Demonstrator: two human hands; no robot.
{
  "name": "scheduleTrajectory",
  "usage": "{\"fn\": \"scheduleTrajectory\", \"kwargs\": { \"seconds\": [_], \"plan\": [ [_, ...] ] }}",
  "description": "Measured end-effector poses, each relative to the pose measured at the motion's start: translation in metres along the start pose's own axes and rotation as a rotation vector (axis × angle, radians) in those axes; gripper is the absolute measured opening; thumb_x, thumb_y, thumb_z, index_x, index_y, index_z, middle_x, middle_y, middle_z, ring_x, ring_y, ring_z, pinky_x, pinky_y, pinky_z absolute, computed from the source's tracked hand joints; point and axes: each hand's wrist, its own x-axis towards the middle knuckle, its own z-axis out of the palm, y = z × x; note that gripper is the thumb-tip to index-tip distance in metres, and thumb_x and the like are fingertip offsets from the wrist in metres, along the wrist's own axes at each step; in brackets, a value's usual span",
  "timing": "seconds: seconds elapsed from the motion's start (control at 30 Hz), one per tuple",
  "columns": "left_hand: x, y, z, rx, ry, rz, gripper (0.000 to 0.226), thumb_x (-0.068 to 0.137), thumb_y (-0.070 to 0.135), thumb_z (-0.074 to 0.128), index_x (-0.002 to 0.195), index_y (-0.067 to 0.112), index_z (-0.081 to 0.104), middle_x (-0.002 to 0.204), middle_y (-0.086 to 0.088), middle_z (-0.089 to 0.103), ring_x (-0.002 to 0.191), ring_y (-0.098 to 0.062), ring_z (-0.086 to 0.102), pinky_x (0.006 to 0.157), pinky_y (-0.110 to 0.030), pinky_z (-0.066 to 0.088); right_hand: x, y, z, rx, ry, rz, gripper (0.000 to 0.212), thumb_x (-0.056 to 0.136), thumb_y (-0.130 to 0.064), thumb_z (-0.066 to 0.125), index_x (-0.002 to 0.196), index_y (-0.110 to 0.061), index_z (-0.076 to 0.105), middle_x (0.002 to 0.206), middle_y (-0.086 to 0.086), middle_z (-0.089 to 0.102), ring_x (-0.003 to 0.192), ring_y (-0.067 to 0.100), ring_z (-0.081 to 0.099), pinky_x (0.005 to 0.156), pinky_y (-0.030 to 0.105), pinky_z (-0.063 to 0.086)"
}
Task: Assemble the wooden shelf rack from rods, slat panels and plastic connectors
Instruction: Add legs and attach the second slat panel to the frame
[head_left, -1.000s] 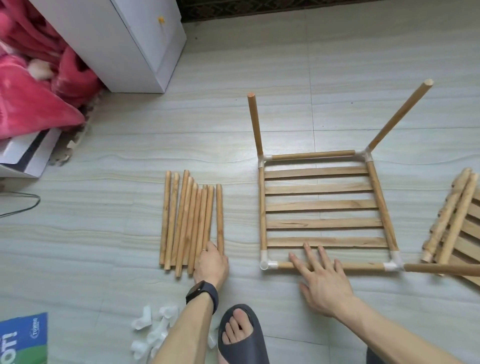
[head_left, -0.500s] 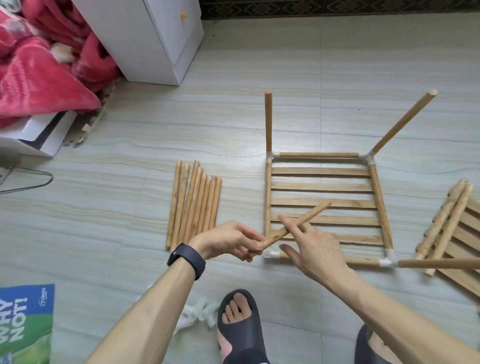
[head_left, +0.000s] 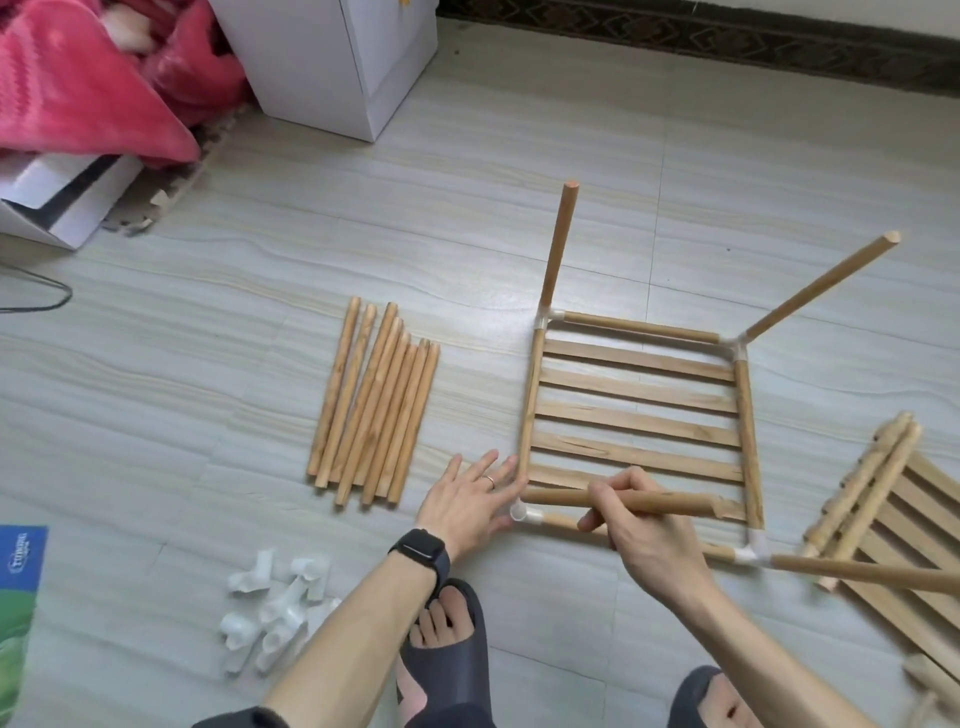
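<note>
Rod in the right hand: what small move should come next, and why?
Probably tip the rod upright and press its end into the near-left connector. That connector's upward socket looks empty, while both far corners already carry standing rods. The right hand grips the rod beside it; the left hand lies open alongside.

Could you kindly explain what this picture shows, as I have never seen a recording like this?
There is no machine here: a person wears a camera on the head, so you look down at their own two hands and the floor. On it lie a half-built slatted frame with two upright rods at its far corners, a row of loose rods, a heap of white connectors, and a second panel at the right. The right hand grips one rod, held level over the frame's near edge. The left hand is open, fingers straight, beside the near-left connector.
</note>
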Motion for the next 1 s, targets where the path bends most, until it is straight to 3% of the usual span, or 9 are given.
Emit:
{"fn": "scheduleTrajectory", "kwargs": {
  "seconds": [0.07, 0.2, 0.4, 0.5, 0.6, 0.73, 0.83, 0.93, 1.0],
  "plan": [
    [0.004, -0.002, 0.004, 0.048, 0.006, 0.015, 0.059, 0.107, 0.050, 0.028, 0.161, 0.036, 0.008, 0.169, 0.008, 0.007, 0.156, -0.018, -0.004, 0.125, -0.050, 0.001, -0.001, 0.002, 0.004, 0.020, 0.017, -0.007, 0.023, 0.096, -0.032, 0.062, 0.083, -0.014, 0.061, 0.071, -0.002, 0.075, 0.059, 0.004, 0.058, 0.065, 0.032, 0.045],
    [0.010, -0.007, 0.003, 0.133, 0.036, 0.062, 0.058, 0.107, 0.050, 0.032, 0.160, 0.035, 0.014, 0.170, 0.001, 0.002, 0.156, -0.022, 0.004, 0.126, -0.046, 0.006, -0.003, 0.010, 0.005, 0.016, 0.030, -0.038, 0.022, 0.097, -0.028, 0.062, 0.081, -0.013, 0.061, 0.069, 0.000, 0.075, 0.062, 0.007, 0.059, 0.068, 0.035, 0.045],
    [0.011, -0.007, 0.001, 0.158, 0.039, 0.098, 0.058, 0.108, 0.045, 0.033, 0.160, 0.029, 0.015, 0.169, 0.007, 0.008, 0.156, -0.020, 0.005, 0.125, -0.045, 0.006, -0.009, 0.011, 0.006, -0.079, -0.021, -0.066, 0.021, 0.097, -0.032, 0.062, 0.081, -0.019, 0.060, 0.072, -0.005, 0.075, 0.058, 0.018, 0.061, 0.058, 0.043, 0.050],
    [0.011, -0.006, 0.003, 0.131, 0.037, 0.085, 0.059, 0.108, 0.044, 0.032, 0.161, 0.030, 0.012, 0.169, 0.009, 0.007, 0.156, -0.019, 0.007, 0.125, -0.043, 0.007, -0.014, 0.008, 0.010, -0.289, -0.022, -0.208, 0.020, 0.092, -0.039, 0.064, 0.077, -0.026, 0.061, 0.066, -0.012, 0.070, 0.059, 0.011, 0.062, 0.057, 0.030, 0.048],
    [0.011, -0.006, 0.002, 0.123, 0.046, 0.089, 0.059, 0.107, 0.046, 0.032, 0.161, 0.031, 0.014, 0.169, 0.011, 0.008, 0.155, -0.018, 0.008, 0.125, -0.042, 0.008, -0.012, -0.005, 0.015, -0.480, -0.069, -0.295, 0.033, 0.087, -0.057, 0.054, 0.079, -0.026, 0.060, 0.062, -0.007, 0.067, 0.062, 0.012, 0.062, 0.057, 0.023, 0.046],
    [0.014, -0.009, 0.007, 0.141, 0.053, 0.094, 0.059, 0.107, 0.049, 0.030, 0.161, 0.032, 0.013, 0.168, 0.012, 0.008, 0.155, -0.017, 0.009, 0.124, -0.042, 0.008, 0.005, -0.021, 0.021, -0.640, -0.136, -0.282, 0.036, 0.092, -0.056, 0.053, 0.085, -0.023, 0.065, 0.074, -0.005, 0.070, 0.073, 0.016, 0.064, 0.064, 0.029, 0.049],
    [0.013, -0.010, 0.012, 0.153, 0.051, 0.103, 0.058, 0.108, 0.047, 0.027, 0.161, 0.032, 0.009, 0.169, 0.012, 0.003, 0.155, -0.018, 0.008, 0.124, -0.041, 0.007, 0.002, -0.013, 0.042, -0.928, -0.206, -0.493, 0.043, 0.101, -0.053, 0.038, 0.105, -0.017, 0.061, 0.090, 0.008, 0.070, 0.084, 0.035, 0.064, 0.064, 0.035, 0.040],
    [0.010, -0.007, 0.009, 0.141, 0.033, 0.085, 0.058, 0.109, 0.041, 0.029, 0.161, 0.032, 0.005, 0.169, 0.011, 0.002, 0.156, -0.020, 0.007, 0.124, -0.043, 0.008, -0.003, -0.008, 0.053, -0.887, -0.167, -0.539, 0.036, 0.101, -0.046, 0.051, 0.103, -0.011, 0.060, 0.081, 0.017, 0.068, 0.077, 0.043, 0.064, 0.060, 0.036, 0.034],
    [0.005, -0.003, 0.000, 0.094, 0.030, 0.053, 0.056, 0.109, 0.033, 0.032, 0.161, 0.032, 0.011, 0.169, 0.007, 0.010, 0.155, -0.020, 0.010, 0.124, -0.043, 0.010, 0.002, -0.009, 0.052, -0.874, -0.135, -0.494, 0.038, 0.101, -0.050, 0.048, 0.107, -0.014, 0.059, 0.083, 0.014, 0.068, 0.079, 0.039, 0.063, 0.062, 0.036, 0.035]
  ]
}}
